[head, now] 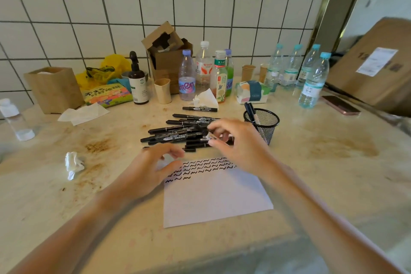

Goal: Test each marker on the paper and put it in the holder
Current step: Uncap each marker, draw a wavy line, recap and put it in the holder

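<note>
Just beyond the far edge of the paper (213,193), a loose pile of black markers (178,132) was spread on the countertop (322,162), with one more marker (199,109) lying apart behind the pile. To the right of the pile stood the mesh holder (262,123), in which a couple of markers were already lodged upright. Rows of black squiggles were drawn across the paper's top part.

The right hand (235,142) was held over the near right end of the pile, a marker (219,138) being pinched between its thumb and fingertips; the barrel was mostly hidden by the fingers. The left hand (151,167) was poised at the paper's top left corner, fingers curled loosely, nothing gripped.

Each marker was judged light, rigid and smooth, apt to roll if nudged. It would best be taken at mid-barrel, with the cap pulled straight off by the other hand.
</note>
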